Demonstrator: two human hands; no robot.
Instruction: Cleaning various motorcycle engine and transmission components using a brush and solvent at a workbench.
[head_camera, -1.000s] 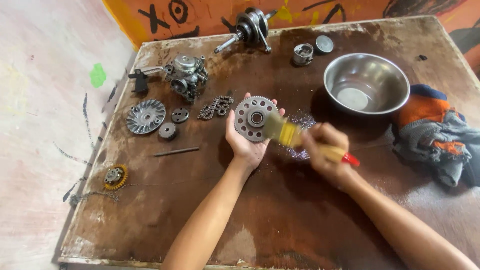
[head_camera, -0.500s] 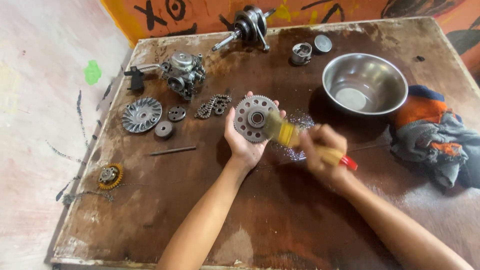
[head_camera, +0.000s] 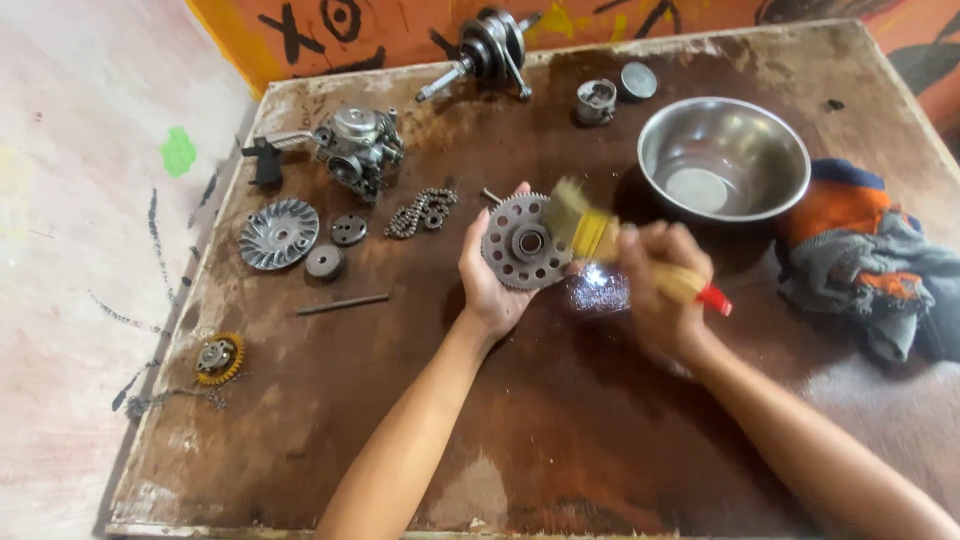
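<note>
Since a second ago the brush has swung up from the lower right edge of the gear onto its upper right face, and its bristles now blur with the stroke; the gear itself has barely shifted in the palm. The left hand lies palm up above the stained wooden table, fingers curled round the rim of the toothed gear wheel, which rests flat against the palm with its ring of holes facing up. The right hand is closed round the handle of the yellow paintbrush, whose red end sticks out past the knuckles. The step in hand looks like scrubbing grime off the gear's face. The next stroke seems to call for a steady left grip and a turn of the gear so the untouched teeth meet the bristles. A steel bowl stands just beyond the brush, rags lie to the right, and a carburettor, a finned pulley disc and a short chain sit to the left.
</note>
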